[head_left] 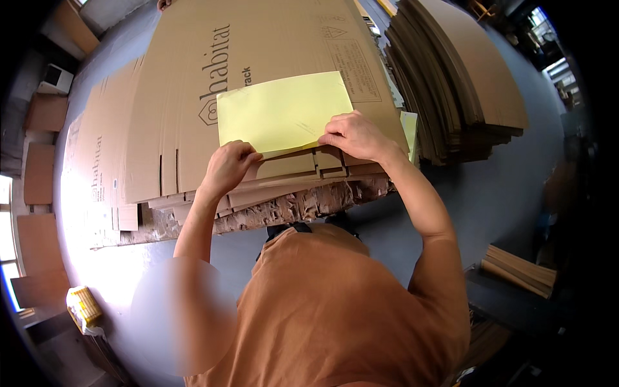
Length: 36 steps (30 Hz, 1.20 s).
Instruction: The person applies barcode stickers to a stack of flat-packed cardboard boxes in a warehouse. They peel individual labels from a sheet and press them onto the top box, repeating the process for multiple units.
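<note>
A pale yellow sheet [284, 111] lies over the near part of a large flat cardboard box [174, 97] with dark printing. My left hand [227, 169] pinches the sheet at its near left corner. At the near right corner my right hand [356, 135] grips it, thumb and fingers closed on the edge. Below the sheet, slotted flaps of the box stick out toward me. More flattened boxes lie beneath, and their edges show at the front.
To the right stands a tall stack of flat cardboard [445, 84]. Another printed flat carton [97, 155] lies at the left. Further yellow sheets [409, 129] show beside the box's right edge. A yellow bundle in white wrapping [85, 308] is at lower left. At the far edge is another person's hand [164, 4].
</note>
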Motion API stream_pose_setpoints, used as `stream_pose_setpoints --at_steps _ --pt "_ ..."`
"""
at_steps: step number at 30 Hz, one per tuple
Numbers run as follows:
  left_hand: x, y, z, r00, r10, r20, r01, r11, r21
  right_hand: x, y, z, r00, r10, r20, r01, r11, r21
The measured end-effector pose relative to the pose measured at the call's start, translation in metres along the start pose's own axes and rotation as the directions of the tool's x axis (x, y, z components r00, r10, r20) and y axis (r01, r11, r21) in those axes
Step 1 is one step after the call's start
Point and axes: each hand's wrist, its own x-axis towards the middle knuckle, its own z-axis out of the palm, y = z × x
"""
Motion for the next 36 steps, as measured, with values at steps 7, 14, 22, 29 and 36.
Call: stream_pose_setpoints --at_steps 7,14,22,29,36 --pt "0.005 -0.001 -0.001 0.999 0.008 0.039 -0.011 0.998 0.067 -0.003 -0.012 0.000 1.000 -0.003 -0.026 -0.001 0.990 -0.142" --pt "0.006 0.006 -0.010 0.987 -0.112 0.114 0.108 0.993 0.046 0.005 -0.002 0.022 0.996 -0.054 -0.072 0.047 0.995 -0.090" --pt "0.013 0.005 -0.013 0.984 -0.111 0.140 0.079 0.973 0.218 0.009 -0.016 0.019 0.995 0.071 -0.073 -0.084 0.978 -0.193" --pt "0.019 -0.005 -0.018 0.983 -0.134 0.123 0.119 0.985 0.124 0.026 -0.005 0.016 0.996 0.059 -0.061 -0.068 0.985 -0.158" --pt "0.002 -0.017 -0.019 0.998 -0.059 0.024 0.056 0.995 0.084 0.022 0.010 -0.005 0.998 0.048 0.041 -0.047 0.999 -0.021"
